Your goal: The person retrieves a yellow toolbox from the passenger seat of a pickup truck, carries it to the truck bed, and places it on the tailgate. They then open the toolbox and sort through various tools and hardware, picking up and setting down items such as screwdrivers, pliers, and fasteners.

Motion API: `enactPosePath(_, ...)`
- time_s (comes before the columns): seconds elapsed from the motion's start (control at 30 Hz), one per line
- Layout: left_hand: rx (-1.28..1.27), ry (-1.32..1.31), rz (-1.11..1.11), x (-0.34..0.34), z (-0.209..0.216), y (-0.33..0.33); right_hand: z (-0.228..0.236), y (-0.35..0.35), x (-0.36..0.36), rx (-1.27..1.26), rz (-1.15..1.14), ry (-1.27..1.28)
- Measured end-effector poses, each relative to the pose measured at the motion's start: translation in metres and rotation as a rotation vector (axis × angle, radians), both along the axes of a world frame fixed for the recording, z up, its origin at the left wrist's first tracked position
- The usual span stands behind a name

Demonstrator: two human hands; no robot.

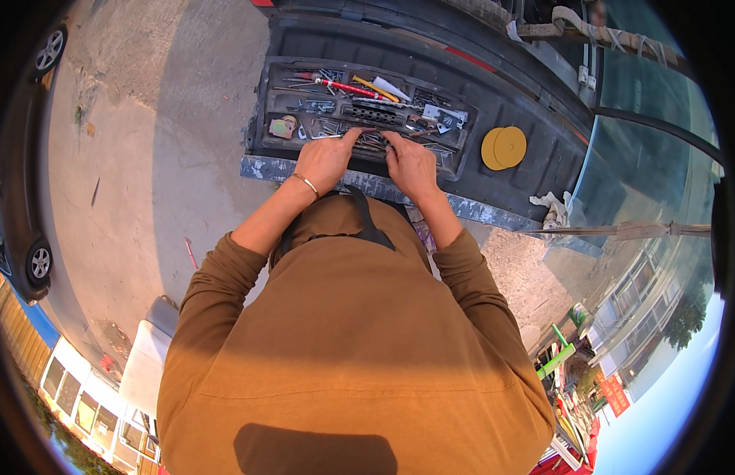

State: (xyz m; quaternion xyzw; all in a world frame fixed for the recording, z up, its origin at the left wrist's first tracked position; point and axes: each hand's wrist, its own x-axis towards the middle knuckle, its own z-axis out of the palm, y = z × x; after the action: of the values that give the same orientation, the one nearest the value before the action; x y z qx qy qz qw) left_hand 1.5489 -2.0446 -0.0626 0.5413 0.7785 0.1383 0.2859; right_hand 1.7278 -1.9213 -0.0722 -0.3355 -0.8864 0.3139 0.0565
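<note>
A dark, compartmented tool tray [462, 158] lies in front of me, full of small metal parts. My left hand [323, 164] reaches over its near edge, fingers curled and index finger stretched toward the middle. Opposite it, my right hand [412, 166] is bent in a similar way, its fingertips close to the left ones. Both sets of fingertips are among thin metal rods [370, 140] that look like drill bits or screws. Whatever they pinch is too small to make out. Behind the hands lie a red pen-like tool [343, 87] and a yellow stick [375, 88].
The tray rests in a dark ribbed truck bed with a worn metal edge [462, 207]. Two yellow discs [507, 148] overlap to its right, near a crumpled white cloth [550, 210]. A glass pane [660, 158] stands at the far right. A dark car [23, 166] is at the left.
</note>
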Motion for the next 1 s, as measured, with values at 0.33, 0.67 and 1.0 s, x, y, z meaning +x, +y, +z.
enactPosePath(0.33,-0.005,0.072,-0.015,0.002,0.002,-0.013,0.000,0.000,0.001,-0.018,-0.004,0.026)
enactPosePath(0.67,0.009,-0.125,0.184,0.004,0.010,-0.009,-0.011,-0.011,0.000,-0.173,-0.114,-0.033)
enactPosePath(1.0,0.044,-0.327,0.255,0.004,-0.002,-0.015,-0.006,-0.010,0.001,0.007,-0.184,-0.013)
